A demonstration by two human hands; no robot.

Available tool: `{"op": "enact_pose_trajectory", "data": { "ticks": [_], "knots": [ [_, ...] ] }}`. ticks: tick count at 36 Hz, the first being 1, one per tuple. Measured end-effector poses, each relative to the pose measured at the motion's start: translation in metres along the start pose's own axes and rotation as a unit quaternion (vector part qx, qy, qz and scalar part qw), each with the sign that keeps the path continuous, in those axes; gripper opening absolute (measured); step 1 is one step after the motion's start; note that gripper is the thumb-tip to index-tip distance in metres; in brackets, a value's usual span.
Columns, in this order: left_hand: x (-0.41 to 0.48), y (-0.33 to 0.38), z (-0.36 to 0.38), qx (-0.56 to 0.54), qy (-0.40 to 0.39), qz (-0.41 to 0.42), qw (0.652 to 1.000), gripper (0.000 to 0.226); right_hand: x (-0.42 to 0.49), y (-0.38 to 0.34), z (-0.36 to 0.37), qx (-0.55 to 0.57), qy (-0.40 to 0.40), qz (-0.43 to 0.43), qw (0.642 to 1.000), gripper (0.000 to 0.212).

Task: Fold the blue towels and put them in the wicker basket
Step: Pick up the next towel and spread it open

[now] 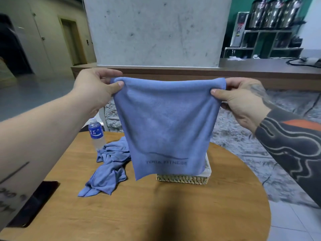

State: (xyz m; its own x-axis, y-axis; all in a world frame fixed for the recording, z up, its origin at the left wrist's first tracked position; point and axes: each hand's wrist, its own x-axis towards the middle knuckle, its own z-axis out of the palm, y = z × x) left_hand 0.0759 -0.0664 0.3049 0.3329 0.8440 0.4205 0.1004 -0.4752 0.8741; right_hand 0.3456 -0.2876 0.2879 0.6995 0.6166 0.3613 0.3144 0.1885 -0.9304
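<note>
A round wooden surface (173, 214) fills the lower view. Above it hangs a blue towel (166, 122) printed "YOGA FITNESS", stretched flat in the air and hiding most of the wicker basket (184, 179) behind its lower edge. A second blue towel (109, 167) lies crumpled on the surface, just left of the basket. The left grip (97, 86) and right grip (243, 100) each pinch an upper corner between thumb and fingers. A dark phone (38, 200) and a water bottle (96, 134) stand left.
</note>
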Motion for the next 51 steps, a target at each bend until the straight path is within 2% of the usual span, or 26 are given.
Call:
{"op": "enact_pose_trajectory", "data": {
  "ticks": [4,8,11,18,22,26,30,37,44,48,51],
  "knots": [
    [0.003,-0.002,-0.005,0.026,0.023,0.010,0.999,0.009,0.007,0.002,-0.002,-0.007,0.039,-0.015,0.999,0.006],
    [0.006,-0.003,-0.008,0.043,0.043,0.015,0.998,0.011,0.008,0.002,-0.002,-0.006,0.059,-0.010,0.998,0.016],
    [0.007,-0.004,-0.008,0.005,0.037,0.003,0.999,0.011,0.006,-0.001,0.000,-0.008,0.060,-0.008,0.998,0.010],
    [0.007,0.004,-0.003,-0.084,-0.064,-0.027,0.994,0.038,0.004,-0.007,0.000,0.026,0.083,0.030,0.996,0.022],
    [0.006,0.006,-0.004,-0.013,-0.044,-0.004,0.999,0.036,0.002,-0.010,0.001,0.044,0.102,0.020,0.994,0.024],
    [0.008,0.005,-0.007,0.136,0.013,0.051,0.989,0.020,-0.001,-0.013,0.001,0.070,0.111,0.001,0.991,0.021],
    [0.006,0.006,-0.008,0.183,0.018,0.067,0.981,0.009,-0.005,-0.016,0.001,0.087,0.118,0.000,0.989,0.024],
    [0.003,0.001,-0.010,0.119,0.037,0.043,0.991,0.012,-0.013,-0.020,0.002,0.083,0.125,-0.036,0.988,0.017],
    [-0.006,0.006,-0.013,0.158,0.047,0.107,0.980,0.007,-0.025,-0.018,-0.008,0.087,0.120,-0.100,0.984,0.016],
    [-0.018,0.006,-0.021,0.111,0.066,0.140,0.982,0.011,-0.041,-0.016,-0.017,0.081,0.119,-0.146,0.979,0.016],
    [-0.032,0.006,-0.026,0.049,0.037,0.148,0.987,0.014,-0.059,-0.015,-0.021,0.097,0.104,-0.168,0.975,0.010]
  ]
}}
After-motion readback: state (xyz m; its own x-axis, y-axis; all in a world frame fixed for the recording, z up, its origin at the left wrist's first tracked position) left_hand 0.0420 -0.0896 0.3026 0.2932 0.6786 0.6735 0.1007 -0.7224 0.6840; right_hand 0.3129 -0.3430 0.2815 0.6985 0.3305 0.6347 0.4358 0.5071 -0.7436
